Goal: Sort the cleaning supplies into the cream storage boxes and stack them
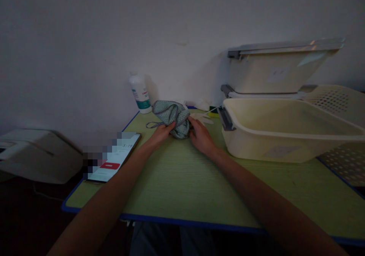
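Observation:
A bunched grey-green cleaning cloth [172, 113] with a dark checked edge and a hanging loop is between my hands, near the back of the table. My left hand [163, 132] grips its lower left side, thumb on top of the fabric. On the right side, my right hand [200, 134] is closed on the cloth's edge, its fingertips partly hidden by the folds. Just behind my right hand lies a pale glove [205, 119], with a yellow and green sponge [213, 112] beside it.
A cream open bin [256, 145] stands on the right, with a lidded bin [268, 71] behind it. At the back left is a white bottle [141, 94]. A tablet or phone [116, 161] lies along the left edge of the green table [182, 191]. The wall rises behind.

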Tool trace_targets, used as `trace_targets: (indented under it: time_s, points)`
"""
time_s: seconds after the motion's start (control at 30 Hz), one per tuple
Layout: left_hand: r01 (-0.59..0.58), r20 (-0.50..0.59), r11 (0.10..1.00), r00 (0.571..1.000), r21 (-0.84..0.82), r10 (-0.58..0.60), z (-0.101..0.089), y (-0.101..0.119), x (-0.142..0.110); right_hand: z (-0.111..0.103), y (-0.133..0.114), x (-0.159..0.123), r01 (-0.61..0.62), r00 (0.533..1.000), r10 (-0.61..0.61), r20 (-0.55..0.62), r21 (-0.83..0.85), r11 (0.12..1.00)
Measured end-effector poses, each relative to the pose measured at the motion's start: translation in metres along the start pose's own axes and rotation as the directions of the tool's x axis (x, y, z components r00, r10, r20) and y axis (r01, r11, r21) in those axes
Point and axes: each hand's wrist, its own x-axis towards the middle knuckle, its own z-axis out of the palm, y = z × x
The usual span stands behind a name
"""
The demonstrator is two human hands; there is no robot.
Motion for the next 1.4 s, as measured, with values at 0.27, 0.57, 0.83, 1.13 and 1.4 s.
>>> trace_targets:
  time_s: [0.27, 0.57, 0.83, 1.13, 1.4]
  points:
    - [-0.106, -0.105, 0.993, 0.988, 0.045, 0.111, 0.004, 0.009, -0.006, 0.0, -0.004, -0.004, 0.136, 0.988, -0.135, 0.069, -0.002, 0.991]
    - [-0.114, -0.23, 0.992, 0.965, 0.057, 0.124, 0.005, 0.011, -0.004, -0.004, -0.013, -0.007, 0.141, 0.985, -0.132, 0.114, -0.07, 0.988]
    - [-0.198, -0.549, 0.953, 0.783, 0.228, 0.293, -0.012, 0.028, 0.001, -0.005, -0.014, -0.008, 0.102, 0.988, -0.087, 0.127, -0.119, 0.988]
    - [-0.37, -0.154, 0.561, 0.719, 0.74, 0.677, -0.019, 0.031, -0.001, -0.006, -0.015, -0.008, 0.13, 0.985, -0.11, 0.133, -0.155, 0.979]
    - [-0.538, 0.294, 0.493, 0.821, 0.684, 0.489, -0.002, -0.009, -0.002, -0.003, -0.013, -0.008, 0.165, 0.984, -0.151, 0.096, -0.15, 0.975]
